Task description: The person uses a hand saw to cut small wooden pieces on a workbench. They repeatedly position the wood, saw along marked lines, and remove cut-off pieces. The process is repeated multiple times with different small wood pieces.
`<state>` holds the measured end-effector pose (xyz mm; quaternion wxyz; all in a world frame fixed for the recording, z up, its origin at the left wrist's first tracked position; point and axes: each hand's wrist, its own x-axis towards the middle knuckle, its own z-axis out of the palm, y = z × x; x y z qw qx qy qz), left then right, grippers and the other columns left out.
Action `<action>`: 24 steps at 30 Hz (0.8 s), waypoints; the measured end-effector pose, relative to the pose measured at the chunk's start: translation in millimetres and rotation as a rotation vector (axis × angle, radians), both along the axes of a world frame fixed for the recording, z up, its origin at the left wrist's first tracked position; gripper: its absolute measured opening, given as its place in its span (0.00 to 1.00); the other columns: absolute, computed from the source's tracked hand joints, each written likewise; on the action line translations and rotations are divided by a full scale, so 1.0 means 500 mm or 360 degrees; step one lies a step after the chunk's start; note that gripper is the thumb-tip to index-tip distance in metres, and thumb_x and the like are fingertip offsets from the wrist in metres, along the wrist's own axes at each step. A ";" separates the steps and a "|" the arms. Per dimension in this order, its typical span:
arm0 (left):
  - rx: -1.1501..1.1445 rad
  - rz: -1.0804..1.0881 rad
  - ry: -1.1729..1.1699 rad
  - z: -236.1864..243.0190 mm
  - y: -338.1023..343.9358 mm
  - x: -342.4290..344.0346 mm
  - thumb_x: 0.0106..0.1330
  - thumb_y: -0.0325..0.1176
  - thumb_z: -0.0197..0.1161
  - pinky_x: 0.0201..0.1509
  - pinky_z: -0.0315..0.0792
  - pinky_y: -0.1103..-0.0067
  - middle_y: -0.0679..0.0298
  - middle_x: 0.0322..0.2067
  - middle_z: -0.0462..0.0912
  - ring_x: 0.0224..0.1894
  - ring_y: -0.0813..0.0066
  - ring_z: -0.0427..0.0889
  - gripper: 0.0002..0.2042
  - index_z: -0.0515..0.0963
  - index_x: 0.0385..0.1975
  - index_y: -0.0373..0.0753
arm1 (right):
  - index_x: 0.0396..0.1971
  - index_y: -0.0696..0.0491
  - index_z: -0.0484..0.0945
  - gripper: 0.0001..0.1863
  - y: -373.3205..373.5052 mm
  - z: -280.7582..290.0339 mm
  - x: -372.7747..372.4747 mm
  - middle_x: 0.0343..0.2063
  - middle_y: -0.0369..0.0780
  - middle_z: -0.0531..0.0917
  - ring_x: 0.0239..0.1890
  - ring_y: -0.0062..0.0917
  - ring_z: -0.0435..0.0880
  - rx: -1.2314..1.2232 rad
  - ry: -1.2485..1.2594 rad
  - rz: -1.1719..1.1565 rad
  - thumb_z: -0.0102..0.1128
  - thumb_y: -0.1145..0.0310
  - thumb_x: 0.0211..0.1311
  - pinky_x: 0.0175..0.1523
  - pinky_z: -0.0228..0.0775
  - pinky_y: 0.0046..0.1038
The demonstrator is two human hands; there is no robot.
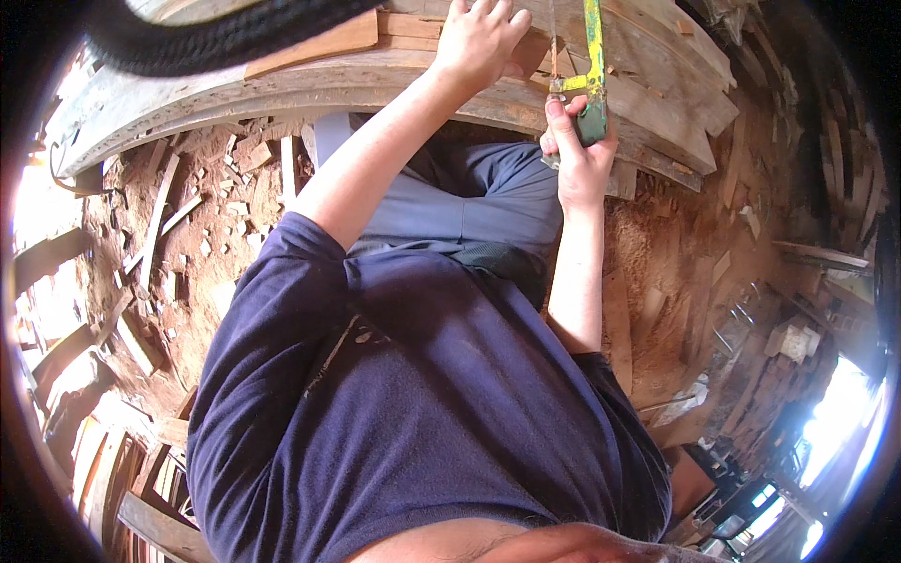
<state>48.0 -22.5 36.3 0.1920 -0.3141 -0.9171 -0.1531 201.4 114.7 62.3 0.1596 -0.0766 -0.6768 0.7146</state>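
Observation:
My right hand (579,155) is wrapped round the dark green handle of a hacksaw (595,56) with a scuffed yellow-green frame. Its thin, rusty blade runs away from me, up out of the picture. To the left of the blade, my left hand (481,42) rests with bent fingers on a small reddish-brown piece of wood (535,52), gripping its near side. Part of that piece is hidden by the hand. Both hands are over a worn plank workbench (638,89), and the saw's tip is outside the view.
A pale board (319,45) lies on the bench to the left. A black ribbed band (225,38) crosses the upper left, close to the camera. Wood offcuts (160,225) litter the dusty floor, and stacked timber (108,479) stands at the lower left.

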 end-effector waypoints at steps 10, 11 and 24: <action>-0.0101 -0.0020 -0.0037 0.008 -0.003 -0.009 0.51 0.56 0.80 0.57 0.69 0.59 0.60 0.47 0.82 0.55 0.61 0.80 0.33 0.76 0.53 0.45 | 0.25 0.49 0.74 0.18 0.008 0.021 -0.032 0.15 0.27 0.73 0.13 0.10 0.67 0.0032 -0.0009 -0.0068 0.74 0.64 0.70 0.17 0.57 0.18; -0.0107 -0.0018 -0.0094 0.011 -0.002 -0.012 0.51 0.56 0.80 0.57 0.69 0.59 0.61 0.47 0.82 0.55 0.61 0.80 0.33 0.76 0.53 0.45 | 0.25 0.49 0.74 0.17 0.006 0.021 -0.032 0.15 0.27 0.73 0.13 0.10 0.68 0.0026 -0.0017 -0.0088 0.74 0.64 0.70 0.17 0.57 0.18; -0.0034 0.0003 -0.0153 0.008 0.013 -0.032 0.57 0.59 0.75 0.56 0.73 0.58 0.60 0.46 0.87 0.55 0.60 0.84 0.27 0.80 0.48 0.47 | 0.28 0.51 0.76 0.15 0.002 0.019 -0.036 0.14 0.27 0.74 0.12 0.09 0.69 -0.0011 -0.0002 -0.0099 0.73 0.63 0.71 0.17 0.56 0.19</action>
